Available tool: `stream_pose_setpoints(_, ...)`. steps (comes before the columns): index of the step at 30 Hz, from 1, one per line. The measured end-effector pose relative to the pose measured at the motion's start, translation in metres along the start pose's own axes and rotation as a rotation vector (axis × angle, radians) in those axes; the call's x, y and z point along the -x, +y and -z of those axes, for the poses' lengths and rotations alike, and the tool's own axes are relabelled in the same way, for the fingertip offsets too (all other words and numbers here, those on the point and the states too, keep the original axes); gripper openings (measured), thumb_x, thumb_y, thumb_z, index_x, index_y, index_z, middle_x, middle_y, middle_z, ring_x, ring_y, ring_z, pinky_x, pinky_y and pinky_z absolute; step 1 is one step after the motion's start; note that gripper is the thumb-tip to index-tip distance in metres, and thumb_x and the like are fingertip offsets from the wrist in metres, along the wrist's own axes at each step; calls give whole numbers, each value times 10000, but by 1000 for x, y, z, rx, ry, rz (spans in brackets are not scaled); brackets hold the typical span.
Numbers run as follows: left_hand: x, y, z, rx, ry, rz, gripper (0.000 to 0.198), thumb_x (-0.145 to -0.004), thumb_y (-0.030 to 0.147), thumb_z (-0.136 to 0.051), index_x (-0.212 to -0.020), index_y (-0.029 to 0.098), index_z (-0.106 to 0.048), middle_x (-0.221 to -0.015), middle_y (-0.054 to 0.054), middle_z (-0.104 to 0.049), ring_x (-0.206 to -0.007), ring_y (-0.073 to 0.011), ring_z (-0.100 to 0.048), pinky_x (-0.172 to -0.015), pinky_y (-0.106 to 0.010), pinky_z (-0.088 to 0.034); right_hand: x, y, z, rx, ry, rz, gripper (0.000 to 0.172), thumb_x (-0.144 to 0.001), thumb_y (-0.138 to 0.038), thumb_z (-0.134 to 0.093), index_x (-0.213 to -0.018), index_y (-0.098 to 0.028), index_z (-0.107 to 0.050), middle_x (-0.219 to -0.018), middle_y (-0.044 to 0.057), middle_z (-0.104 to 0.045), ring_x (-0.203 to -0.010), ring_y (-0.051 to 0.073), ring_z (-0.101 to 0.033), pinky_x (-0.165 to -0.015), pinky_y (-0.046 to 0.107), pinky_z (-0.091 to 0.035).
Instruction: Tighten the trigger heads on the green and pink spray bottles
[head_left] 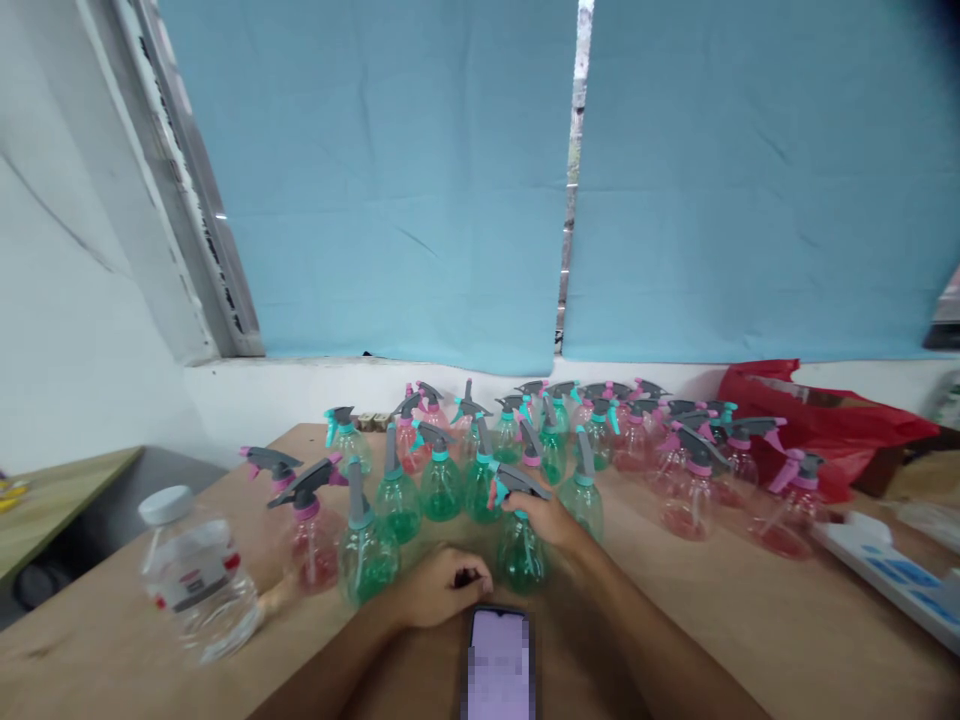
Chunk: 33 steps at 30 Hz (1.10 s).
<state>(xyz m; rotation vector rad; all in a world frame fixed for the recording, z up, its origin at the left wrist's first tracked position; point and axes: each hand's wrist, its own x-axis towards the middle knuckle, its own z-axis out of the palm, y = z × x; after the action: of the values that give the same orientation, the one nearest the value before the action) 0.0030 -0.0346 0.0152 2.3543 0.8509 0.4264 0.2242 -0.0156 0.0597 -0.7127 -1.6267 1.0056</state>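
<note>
My right hand (547, 512) is closed around the neck of a green spray bottle (522, 560) with a grey head and a teal trigger. That bottle stands upright, with green liquid in its lower part. My left hand (448, 588) rests on the table to the left of it, fingers loosely curled in, and no object shows in them. Just below the hands lies a phone (499, 660), its lit screen blurred out. Close to my left hand stands another green spray bottle (369, 560), with a pink spray bottle (311, 550) beside it.
Several more green and pink spray bottles (688, 505) spread across the wooden table (600, 650) toward the wall. A large water bottle (199, 580) is at left. On the right are a red plastic bag (832, 425) and a white device with blue keys (892, 570). Blue curtains (420, 180) hang behind.
</note>
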Motion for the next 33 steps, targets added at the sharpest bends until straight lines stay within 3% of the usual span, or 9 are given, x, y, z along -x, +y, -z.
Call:
stream_pose_setpoints(5, -1, -4, -1, -11, 6, -9, 269, -971, 326, -564, -894, 160, -762, -737, -10, -702, -631, -124, -566, -587, -205, -381, -1, 9, 1, 22, -22, 12, 295, -696, -204, -558, -911, -235, -757, -739, -10, -635, -711, 173, -559, -731, 303, -431)
stream_pose_setpoints(11, 0, -6, 0, -58, -22, -28, 305, -993, 376, -547, -927, 177, -768, -740, -10, -702, -640, -133, -576, -593, -208, -393, -2, 18, 0, -19, -7, 25, 324, -693, -197, -541, -929, -242, -758, -695, -17, -633, -690, 176, -569, -721, 305, -452)
stream_pose_setpoints(19, 0, -5, 0, -65, -21, -22, 279, -992, 360, -553, -933, 188, -764, -741, -1, -697, -633, -130, -567, -581, -211, -377, 3, 10, -6, -7, 69, -45, 156, -654, -220, -551, -705, -223, -698, -718, 13, -677, -760, 205, -604, -750, 331, -460)
stream_pose_setpoints(27, -1, -2, 0, -64, -15, -17, 256, -969, 321, -560, -906, 184, -766, -713, 4, -686, -613, -123, -552, -585, -209, -371, -1, 14, -9, -45, -3, 2, 299, -717, -202, -555, -935, -248, -754, -740, -3, -679, -718, 192, -621, -752, 330, -490)
stream_pose_setpoints(33, -1, -4, -1, -42, -15, -2, 300, -974, 378, -550, -904, 173, -758, -714, -6, -676, -628, -133, -554, -577, -208, -372, 0, 14, -12, -106, 56, -39, 121, -678, -227, -588, -720, -229, -702, -706, 5, -660, -692, 191, -613, -676, 320, -495)
